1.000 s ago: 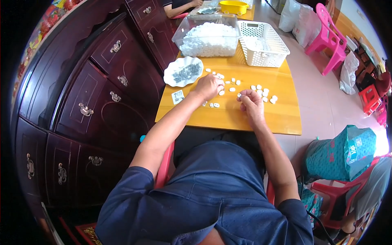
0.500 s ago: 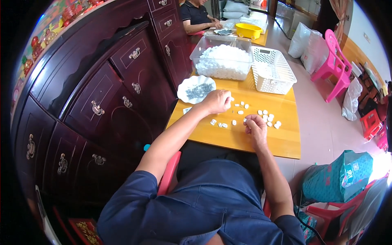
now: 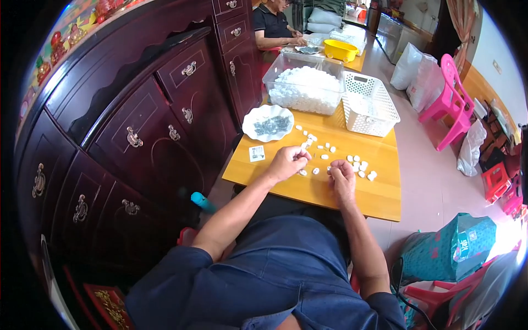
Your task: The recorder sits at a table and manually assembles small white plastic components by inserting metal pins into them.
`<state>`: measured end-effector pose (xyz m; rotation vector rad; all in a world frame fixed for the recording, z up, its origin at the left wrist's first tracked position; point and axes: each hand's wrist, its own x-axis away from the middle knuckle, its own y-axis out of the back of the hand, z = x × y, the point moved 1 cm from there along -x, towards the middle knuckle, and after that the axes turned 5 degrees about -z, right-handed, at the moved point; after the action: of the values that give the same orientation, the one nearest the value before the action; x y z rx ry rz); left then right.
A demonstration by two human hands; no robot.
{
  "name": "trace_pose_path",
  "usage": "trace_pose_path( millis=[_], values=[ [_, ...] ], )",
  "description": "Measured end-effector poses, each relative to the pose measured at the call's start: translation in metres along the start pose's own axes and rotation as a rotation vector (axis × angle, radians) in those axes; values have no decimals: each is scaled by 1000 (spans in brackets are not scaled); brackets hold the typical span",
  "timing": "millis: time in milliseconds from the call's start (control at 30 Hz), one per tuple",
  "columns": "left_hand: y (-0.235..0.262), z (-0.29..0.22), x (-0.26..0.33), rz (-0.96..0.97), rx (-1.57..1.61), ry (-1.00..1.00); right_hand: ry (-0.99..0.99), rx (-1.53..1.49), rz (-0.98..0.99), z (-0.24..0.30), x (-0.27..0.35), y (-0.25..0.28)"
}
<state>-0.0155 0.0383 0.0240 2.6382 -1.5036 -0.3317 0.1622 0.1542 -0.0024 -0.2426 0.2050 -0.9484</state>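
My left hand (image 3: pixel 290 164) hovers over the middle of the wooden table (image 3: pixel 363 192), thumb and fingers pinched together. Whatever may be between them is too small to make out. My right hand (image 3: pixel 344 180) is closed near the front edge, its fingertips on a small white plastic piece (image 3: pixel 329 169). Between and beyond the hands lie several loose white pieces (image 3: pixel 324 157). More rounded white pieces (image 3: pixel 356 159) are grouped to the right of my right hand. A scalloped white dish (image 3: pixel 251 127) with small dark greyish parts (image 3: pixel 270 126) stands at the back left.
Behind the dish is a clear bin (image 3: pixel 270 88) heaped with white pieces, beside a perforated white basket (image 3: pixel 379 122). A printed card (image 3: pixel 257 153) lies at the left edge. Farther back, a person (image 3: pixel 273 30) works near a yellow tub (image 3: pixel 340 50). Dark cabinets (image 3: pixel 143 110) flank the left side.
My left hand has come back toward me from near the dish, uncovering white pieces and the card. My right hand stays nearly in place, its fingertips still on a small piece.
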Motion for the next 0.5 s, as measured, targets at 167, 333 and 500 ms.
trace_pose_path(
  millis=[167,333,500],
  values=[
    [5,-4,5,40,164,2,-17,21,31,3,1,1],
    [6,-4,6,56,167,5,-45,11,55,6,1,0],
    [8,1,6,61,178,-1,-56,2,52,7,3,-4]
  ],
)
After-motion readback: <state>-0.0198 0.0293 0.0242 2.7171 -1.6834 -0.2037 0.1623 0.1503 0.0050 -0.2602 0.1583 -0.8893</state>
